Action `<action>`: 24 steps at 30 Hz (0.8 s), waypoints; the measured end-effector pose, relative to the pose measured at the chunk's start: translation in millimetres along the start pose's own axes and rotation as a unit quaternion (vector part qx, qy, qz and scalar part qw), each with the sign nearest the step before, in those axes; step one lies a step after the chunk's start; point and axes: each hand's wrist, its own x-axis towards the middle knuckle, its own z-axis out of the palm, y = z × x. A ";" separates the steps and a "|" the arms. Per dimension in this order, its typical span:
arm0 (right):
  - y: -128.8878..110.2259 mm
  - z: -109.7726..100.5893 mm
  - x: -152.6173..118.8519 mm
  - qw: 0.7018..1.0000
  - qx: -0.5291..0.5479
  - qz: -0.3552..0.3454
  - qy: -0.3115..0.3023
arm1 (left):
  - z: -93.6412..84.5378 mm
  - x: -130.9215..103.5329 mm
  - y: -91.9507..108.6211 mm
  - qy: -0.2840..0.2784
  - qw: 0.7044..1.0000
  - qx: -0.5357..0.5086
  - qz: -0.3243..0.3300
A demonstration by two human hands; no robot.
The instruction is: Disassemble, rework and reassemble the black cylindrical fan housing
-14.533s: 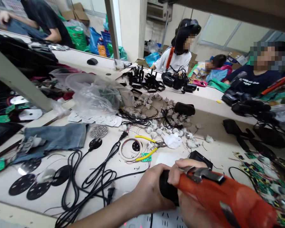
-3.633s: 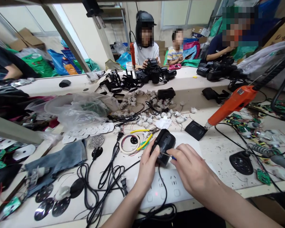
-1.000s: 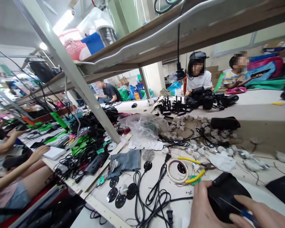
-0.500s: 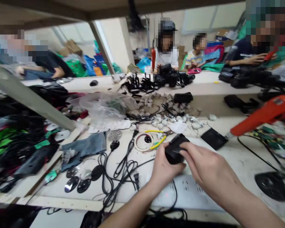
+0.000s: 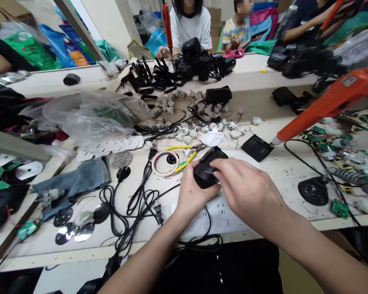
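My left hand [image 5: 192, 191] is wrapped round a black plastic housing [image 5: 206, 168], thumb along its left side. My right hand [image 5: 247, 185] pinches at the housing's right side with thumb and forefinger; whether something small sits between those fingertips is hard to tell. Both hands are above a white power strip [image 5: 216, 216]. Just behind the housing lie yellow-handled pliers [image 5: 184, 165] and a roll of tape [image 5: 155, 164]. A flat black piece [image 5: 257, 148] rests to the right, touched by the tip of an orange electric screwdriver [image 5: 328, 104].
Tangled black cables [image 5: 138, 220] and round shiny discs [image 5: 84, 231] lie on the left. Denim cloth [image 5: 79, 177] and a clear plastic bag [image 5: 95, 116] are behind them. Small white parts, circuit boards [image 5: 340, 208] and a black round part [image 5: 313, 190] surround the work area. People sit across the table.
The view has shifted, so the table and its items appear further left and higher. Both hands keep hold of the black housing, in nearly the same pose.
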 end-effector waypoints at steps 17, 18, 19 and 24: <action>-1.8 3.3 0.3 0.999 0.038 -0.011 0.002 | 0.0 0.8 -2.1 -0.006 1.000 -0.002 -0.003; -1.6 1.9 0.7 0.998 0.056 -0.009 0.002 | 0.0 0.8 -1.5 -0.005 1.000 -0.002 -0.005; -1.0 -0.4 0.8 0.997 0.073 -0.006 0.004 | 0.1 0.9 -0.8 -0.005 1.000 -0.002 -0.009; 10.3 -22.6 -7.2 0.994 0.088 0.044 0.044 | -0.4 -0.1 0.5 -0.006 0.999 -0.003 -0.041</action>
